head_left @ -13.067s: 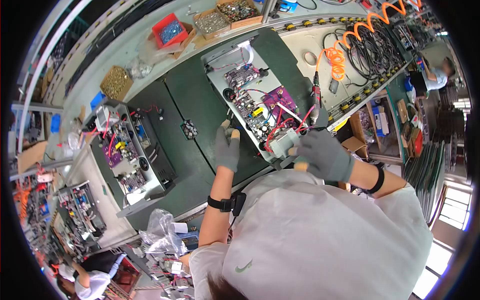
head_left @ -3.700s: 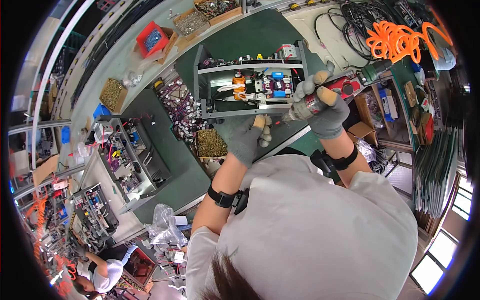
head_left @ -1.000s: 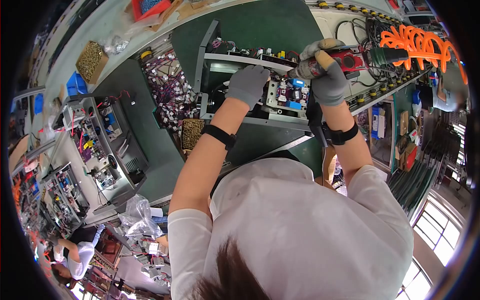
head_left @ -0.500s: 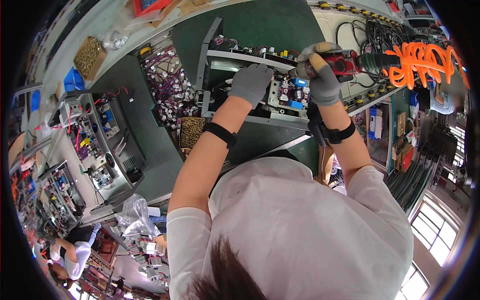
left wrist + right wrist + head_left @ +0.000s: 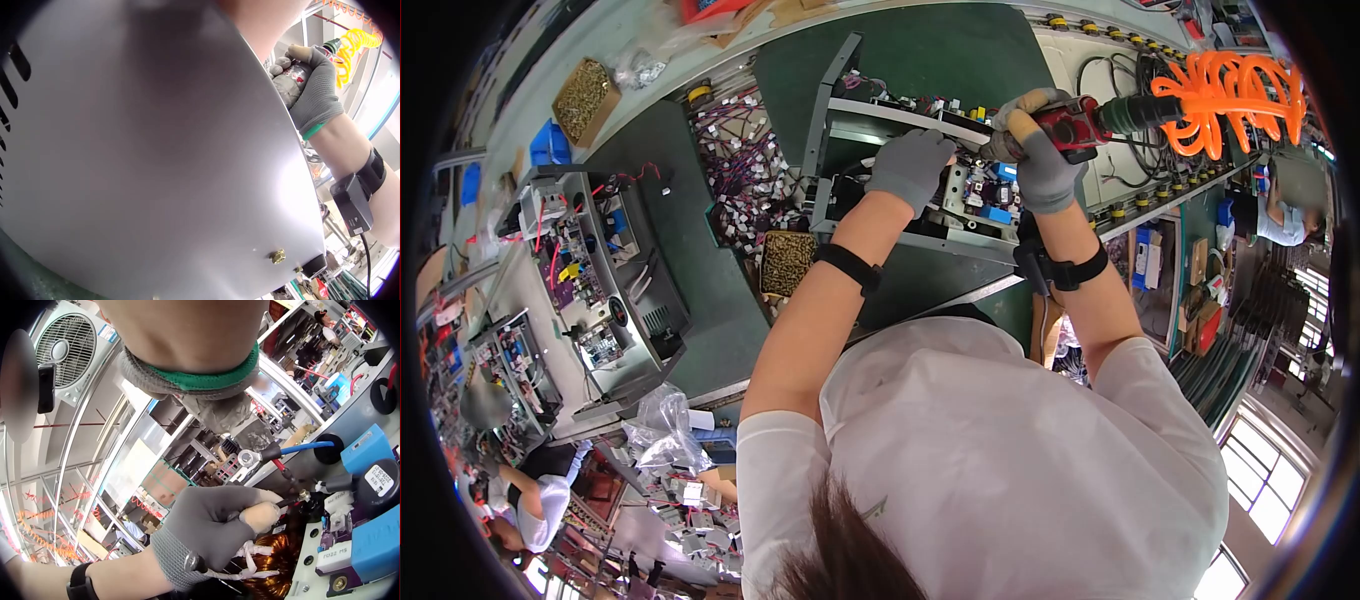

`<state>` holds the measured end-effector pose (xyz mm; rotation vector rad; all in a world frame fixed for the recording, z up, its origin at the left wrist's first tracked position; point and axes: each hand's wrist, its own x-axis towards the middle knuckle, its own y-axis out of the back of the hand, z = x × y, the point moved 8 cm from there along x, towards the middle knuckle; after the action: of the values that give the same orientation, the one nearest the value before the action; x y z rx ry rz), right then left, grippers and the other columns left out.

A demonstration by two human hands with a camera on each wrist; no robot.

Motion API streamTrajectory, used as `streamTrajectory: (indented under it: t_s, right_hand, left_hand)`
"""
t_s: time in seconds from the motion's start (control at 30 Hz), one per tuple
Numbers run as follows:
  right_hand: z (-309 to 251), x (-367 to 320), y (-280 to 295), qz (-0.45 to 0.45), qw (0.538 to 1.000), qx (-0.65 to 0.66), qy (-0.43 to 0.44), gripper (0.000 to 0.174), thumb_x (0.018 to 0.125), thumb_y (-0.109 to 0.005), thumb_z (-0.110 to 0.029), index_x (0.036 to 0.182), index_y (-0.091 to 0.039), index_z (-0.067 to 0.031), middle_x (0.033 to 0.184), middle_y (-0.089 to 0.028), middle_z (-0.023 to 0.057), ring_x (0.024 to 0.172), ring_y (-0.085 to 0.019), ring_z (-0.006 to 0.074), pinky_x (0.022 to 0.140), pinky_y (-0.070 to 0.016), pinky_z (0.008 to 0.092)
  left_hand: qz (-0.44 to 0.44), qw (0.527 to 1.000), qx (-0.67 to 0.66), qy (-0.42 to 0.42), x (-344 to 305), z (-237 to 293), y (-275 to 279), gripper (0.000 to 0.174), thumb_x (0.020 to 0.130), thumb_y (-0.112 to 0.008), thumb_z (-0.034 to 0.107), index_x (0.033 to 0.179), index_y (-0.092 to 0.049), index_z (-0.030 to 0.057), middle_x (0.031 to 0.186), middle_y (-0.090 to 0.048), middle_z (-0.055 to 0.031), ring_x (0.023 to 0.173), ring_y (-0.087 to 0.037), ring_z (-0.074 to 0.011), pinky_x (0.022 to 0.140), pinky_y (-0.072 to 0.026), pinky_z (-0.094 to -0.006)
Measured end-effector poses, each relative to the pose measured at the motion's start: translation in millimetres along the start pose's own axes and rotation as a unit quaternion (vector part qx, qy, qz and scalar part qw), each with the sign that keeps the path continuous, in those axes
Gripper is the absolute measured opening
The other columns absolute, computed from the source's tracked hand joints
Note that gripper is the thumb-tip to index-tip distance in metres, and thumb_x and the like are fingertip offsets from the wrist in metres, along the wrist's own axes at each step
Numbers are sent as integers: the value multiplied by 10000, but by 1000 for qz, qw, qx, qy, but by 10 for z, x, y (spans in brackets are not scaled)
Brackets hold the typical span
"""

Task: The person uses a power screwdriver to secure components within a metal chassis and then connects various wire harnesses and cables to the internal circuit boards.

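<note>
A grey metal chassis point(image 5: 960, 244) stands on the green bench, with a circuit board, blue parts point(image 5: 378, 550) and a copper coil point(image 5: 272, 565) inside. My left hand point(image 5: 910, 170) reaches in over its front rail. In the right wrist view its thumb and forefinger pinch a black cable end point(image 5: 287, 502), with a brass screw point(image 5: 304, 495) at the fingertips. My right hand point(image 5: 1048, 175) grips a red air screwdriver point(image 5: 1072, 128), its nose pointing towards the left fingertips. Above the pinched cable, a blue cable point(image 5: 306, 447) ends in a ring lug. The grey panel point(image 5: 156, 156) fills the left wrist view.
An orange coiled hose point(image 5: 1230, 105) runs from the screwdriver. Left of the chassis lie a pile of wire harnesses point(image 5: 745, 175) and a box of brass screws point(image 5: 787, 262). Another opened unit point(image 5: 590, 270) stands further left. Other people work around.
Earlier the chassis lay turned differently and the screwdriver was out of hand. Since then my right hand took it up and my left hand moved inside the chassis. Over the last second both hands barely shift.
</note>
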<state>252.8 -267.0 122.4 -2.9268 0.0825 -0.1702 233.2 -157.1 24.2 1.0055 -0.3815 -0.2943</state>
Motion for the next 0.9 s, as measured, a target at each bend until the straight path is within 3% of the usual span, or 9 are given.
streamTrajectory:
  t_s: [0.17,0.3,0.4,0.53,0.67,0.73,0.8,0.87,0.9]
  right_hand:
    - [71,-30,18,-22,998,56,-13,182,713,-594,68,860,-518,-7,720,-566,92,543,-511,122,452,-394,251]
    - [49,-9,80,-43,999,-5,30,213,731,-589,38,924,-516,-16,798,-603,122,590,-524,117,488,-399,221]
    - [-34,-26,108,-79,992,71,66,238,735,-559,42,962,-525,-19,812,-606,126,614,-535,139,538,-423,243]
    - [-522,-202,82,-101,983,125,87,225,743,-511,-5,966,-527,-32,871,-578,139,827,-558,284,737,-457,399]
    - [-774,-446,262,-91,982,165,32,226,782,-524,-141,979,-533,-30,889,-568,146,853,-539,304,779,-429,429]
    - [-830,-586,338,-85,979,186,23,227,789,-527,-154,981,-525,-34,897,-540,131,865,-504,289,769,-413,415]
    - [-840,-717,357,-77,974,213,9,228,794,-525,-163,985,-511,-39,889,-521,119,862,-477,277,749,-404,396]
    - [-783,-842,413,-63,974,218,-3,227,797,-515,-154,987,-504,-30,891,-525,125,854,-493,279,753,-414,399]
    - [-741,-901,427,-50,975,218,-12,224,798,-512,-150,985,-504,-27,892,-526,128,848,-499,278,754,-418,398]
  left_hand:
    - [-17,1000,5,4,23,-7,-7,180,805,-538,157,976,-591,138,882,-567,-43,859,-576,-225,718,-480,-352]
    - [-47,998,17,22,14,17,41,174,850,-500,171,997,-589,142,907,-571,-47,887,-571,-217,732,-480,-353]
    - [-62,994,12,90,-1,-102,62,160,828,-525,194,963,-601,154,900,-584,-52,904,-579,-228,746,-489,-353]
    - [166,961,-138,170,-512,-327,910,210,773,-589,155,978,-634,140,894,-612,-88,834,-591,-291,710,-482,-371]
    - [354,882,-88,297,-1617,-843,1402,149,821,-562,166,921,-626,76,828,-603,-136,760,-582,-311,707,-471,-342]
    - [271,857,-48,435,-2249,-1215,1111,177,824,-542,186,941,-606,69,936,-618,-131,843,-602,-332,710,-479,-398]
    - [-18,817,-39,575,-2757,-1381,579,264,842,-492,269,956,-615,65,1001,-623,-131,892,-597,-348,761,-474,-415]
    - [-326,823,7,465,-3014,-1167,21,370,853,-435,341,1016,-618,63,1086,-604,-141,966,-581,-358,829,-464,-411]
    - [-380,791,1,479,-3545,-1438,-749,442,867,-389,384,1080,-605,62,1137,-576,-166,1027,-561,-351,882,-452,-393]
